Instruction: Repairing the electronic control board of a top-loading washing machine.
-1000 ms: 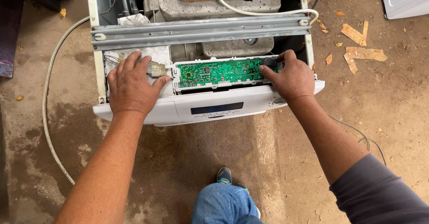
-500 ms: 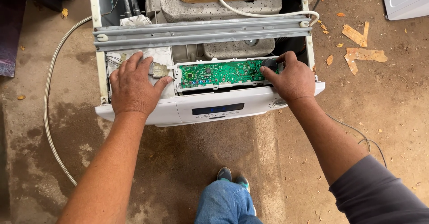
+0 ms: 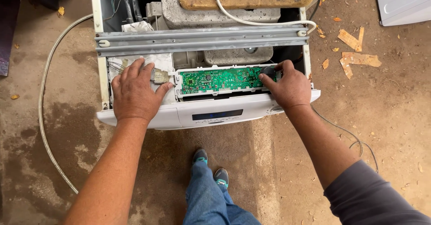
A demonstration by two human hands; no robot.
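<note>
Glossy green circuit board, smooth white plastic panel, rough concrete floor

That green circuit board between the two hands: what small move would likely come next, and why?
Probably a gentle lift of the green circuit board from its white tray: the left hand and right hand already grip opposite ends, and the machine's top is open.

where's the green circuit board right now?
Head view, centre: the circuit board lies in the open top of the white appliance, just behind its front panel, between the left hand and the right hand, below the grey crossbar.
</note>
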